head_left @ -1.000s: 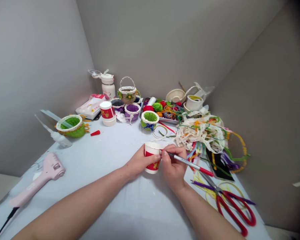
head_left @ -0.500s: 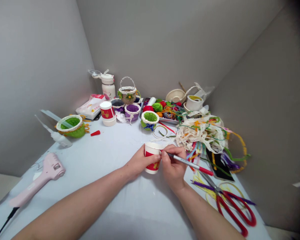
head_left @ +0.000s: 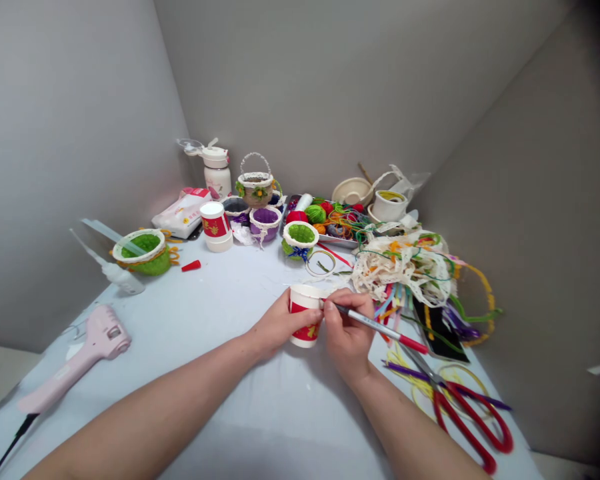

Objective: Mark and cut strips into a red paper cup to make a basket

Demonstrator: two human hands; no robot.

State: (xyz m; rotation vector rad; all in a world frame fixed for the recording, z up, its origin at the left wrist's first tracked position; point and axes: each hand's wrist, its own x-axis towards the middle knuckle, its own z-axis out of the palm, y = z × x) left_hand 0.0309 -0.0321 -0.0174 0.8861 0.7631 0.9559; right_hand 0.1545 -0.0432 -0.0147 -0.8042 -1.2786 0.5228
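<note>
My left hand (head_left: 279, 321) is closed around the left side of a white and red paper cup (head_left: 306, 297), its thumb across the front. The cup stands upright, open end up, in front of me. Between the fingers of my right hand (head_left: 349, 328) is a marker pen (head_left: 380, 325) with a grey barrel and a red end. Its tip points at the cup's right side just under the rim; whether it touches is too small to tell. A red pen cap (head_left: 191, 266) lies apart on the table to the left.
A pink glue gun (head_left: 85, 353), a glue bottle (head_left: 123, 278) and a green basket (head_left: 153, 261) stand left. Stacked cups (head_left: 216, 228), small baskets (head_left: 265, 225) and a yarn tray (head_left: 347, 241) line the back. Lace (head_left: 405, 270) and red-handled scissors (head_left: 473, 420) lie right.
</note>
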